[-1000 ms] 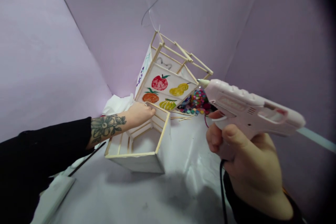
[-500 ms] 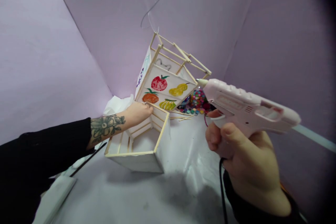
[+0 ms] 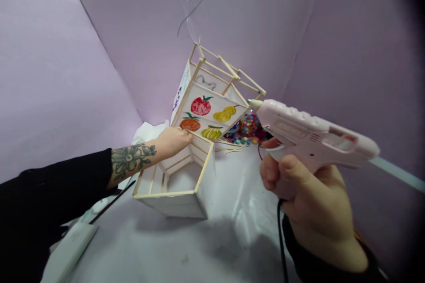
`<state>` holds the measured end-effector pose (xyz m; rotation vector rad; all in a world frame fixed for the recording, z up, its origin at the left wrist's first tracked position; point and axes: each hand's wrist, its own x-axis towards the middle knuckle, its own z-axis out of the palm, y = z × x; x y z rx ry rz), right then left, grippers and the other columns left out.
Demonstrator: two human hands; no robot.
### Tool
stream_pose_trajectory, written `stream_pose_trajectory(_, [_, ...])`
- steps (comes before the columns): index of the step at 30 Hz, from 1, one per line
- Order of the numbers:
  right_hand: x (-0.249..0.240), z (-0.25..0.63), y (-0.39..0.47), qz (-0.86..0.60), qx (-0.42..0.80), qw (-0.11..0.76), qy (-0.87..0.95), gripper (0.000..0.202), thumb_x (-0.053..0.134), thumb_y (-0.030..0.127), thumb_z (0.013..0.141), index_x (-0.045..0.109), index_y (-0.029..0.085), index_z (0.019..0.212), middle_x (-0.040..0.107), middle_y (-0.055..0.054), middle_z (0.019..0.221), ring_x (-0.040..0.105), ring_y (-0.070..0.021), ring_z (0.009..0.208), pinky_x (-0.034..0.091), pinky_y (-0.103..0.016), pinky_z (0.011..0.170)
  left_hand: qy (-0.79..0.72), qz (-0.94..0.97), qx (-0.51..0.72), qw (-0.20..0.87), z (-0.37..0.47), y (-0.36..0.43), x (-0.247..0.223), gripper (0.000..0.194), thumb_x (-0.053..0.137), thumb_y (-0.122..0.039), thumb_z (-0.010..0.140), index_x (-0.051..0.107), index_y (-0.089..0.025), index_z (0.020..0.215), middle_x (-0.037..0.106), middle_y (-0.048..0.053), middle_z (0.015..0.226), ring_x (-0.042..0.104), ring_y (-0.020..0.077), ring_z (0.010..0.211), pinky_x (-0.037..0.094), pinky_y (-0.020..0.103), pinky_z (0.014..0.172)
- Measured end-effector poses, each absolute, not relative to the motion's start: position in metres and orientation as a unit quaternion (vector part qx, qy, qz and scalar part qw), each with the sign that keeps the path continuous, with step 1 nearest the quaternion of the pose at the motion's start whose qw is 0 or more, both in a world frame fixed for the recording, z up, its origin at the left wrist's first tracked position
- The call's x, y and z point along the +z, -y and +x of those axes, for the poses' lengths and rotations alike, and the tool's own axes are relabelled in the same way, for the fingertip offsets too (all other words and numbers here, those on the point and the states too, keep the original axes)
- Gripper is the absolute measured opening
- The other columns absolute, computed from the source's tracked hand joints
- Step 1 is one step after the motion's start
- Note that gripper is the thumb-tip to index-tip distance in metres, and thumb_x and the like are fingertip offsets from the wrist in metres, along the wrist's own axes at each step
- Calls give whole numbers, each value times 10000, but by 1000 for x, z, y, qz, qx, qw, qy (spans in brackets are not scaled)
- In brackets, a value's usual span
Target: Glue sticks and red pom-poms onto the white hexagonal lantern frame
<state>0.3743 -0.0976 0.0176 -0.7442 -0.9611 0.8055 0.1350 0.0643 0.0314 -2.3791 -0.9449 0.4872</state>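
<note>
Head view: an open box [image 3: 175, 207] of pale sticks and white panels rests on the bench [image 3: 245, 247]. The left hand [image 3: 175, 142] is closed over the box's far rim, likely to steady so light a frame, though its underside is hidden. Right of the box, the right hand [image 3: 312, 199] is wrapped round the handle of a pink glue gun [image 3: 318, 130], a finger at the trigger; this pistol grip probably keeps the nozzle pointed away from the fingers. A glue stick [image 3: 398, 174] protrudes from its rear. Behind the box, a fruit-painted frame [image 3: 215, 98] leans tilted; whether the nozzle touches it, I cannot tell. Loose sticks [image 3: 229, 145] lie behind the box, to its right.
</note>
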Motion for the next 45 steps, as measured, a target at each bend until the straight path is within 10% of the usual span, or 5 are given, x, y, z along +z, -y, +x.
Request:
stream_pose_trajectory(16, [12, 378, 96, -336, 361, 755, 432, 188, 773, 372, 844, 725, 293, 1007, 687, 14, 864, 518, -95, 505, 415, -254, 436, 426, -877, 167, 148, 127, -59, 66, 182, 610, -225, 892, 734, -209, 1024, 747, 70, 1000, 691, 224, 858, 459, 273, 667])
stream_pose_trajectory(31, [16, 380, 97, -370, 361, 740, 430, 150, 762, 397, 839, 721, 316, 959, 665, -8, 857, 500, -112, 496, 396, -274, 417, 386, -898, 133, 165, 145, -54, 51, 211, 544, -18, 830, 729, -117, 808, 744, 120, 831, 696, 218, 717, 500, 289, 621])
stream_pose_trajectory(38, [17, 383, 96, -392, 363, 715, 450, 188, 756, 420, 842, 721, 289, 972, 618, 5, 673, 493, -128, 470, 388, -273, 421, 433, -722, -453, -295, 90, 40, 101, 103, 731, -246, 721, 668, -201, 654, 641, -14, 719, 571, 124, 656, 427, 186, 542])
stream_pose_trajectory(45, [6, 363, 90, -384, 427, 653, 494, 404, 760, 557, 791, 696, 187, 941, 542, 22, 504, 442, -119, 421, 304, -241, 400, 393, -535, -599, -447, 61, 83, 47, 147, 802, -274, 745, 688, -275, 838, 610, -25, 621, 512, 103, 512, 430, 179, 436])
